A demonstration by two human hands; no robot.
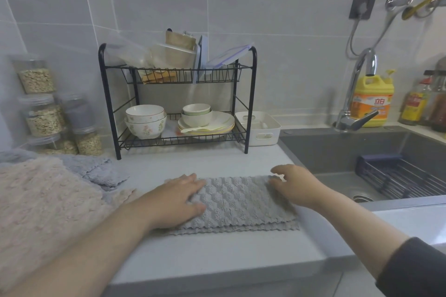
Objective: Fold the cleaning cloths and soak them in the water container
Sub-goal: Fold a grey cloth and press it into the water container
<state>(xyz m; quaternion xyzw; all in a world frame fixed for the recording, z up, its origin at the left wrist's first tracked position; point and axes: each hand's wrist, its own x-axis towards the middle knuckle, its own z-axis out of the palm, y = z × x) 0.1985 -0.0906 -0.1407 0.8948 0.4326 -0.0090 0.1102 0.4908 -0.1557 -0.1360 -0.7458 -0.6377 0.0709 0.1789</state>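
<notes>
Grey cloth [241, 202] lies on the counter [217, 255], just left of the sink [337, 152]. It is folded into a long strip running left to right. The pile is plush with a raised scale-like pattern, and the hems are scalloped. Stacked layers show along the near edge, the lower ones sticking out a little past the top one.

Left grip [176, 198], a bare hand, is released: palm down, fingers straight, pressing flat on the strip's left end. Right grip [296, 185], also bare, sits at the far right corner with fingers bent down onto the fabric and the thumb lifted. I cannot tell whether it pinches the corner or only touches it. A dark sleeve shows on that arm.

A pink fluffy cloth [43, 200] lies at the left of the counter, with a blue-grey cloth [91, 166] spread behind it. Both are apart from the grey one.

Readable writing: the yellow detergent bottle [372, 99] behind the faucet [357, 94] has an orange label with "立白"; its smaller print is too blurred. The label on the sauce bottle [414, 103] to its right is unreadable.

A black dish rack [178, 99] stands against the wall with bowls and plates on its lower shelf and lidded boxes above. A white basket [259, 128] is just beside it, and grain jars [41, 103] are stacked far left.
</notes>
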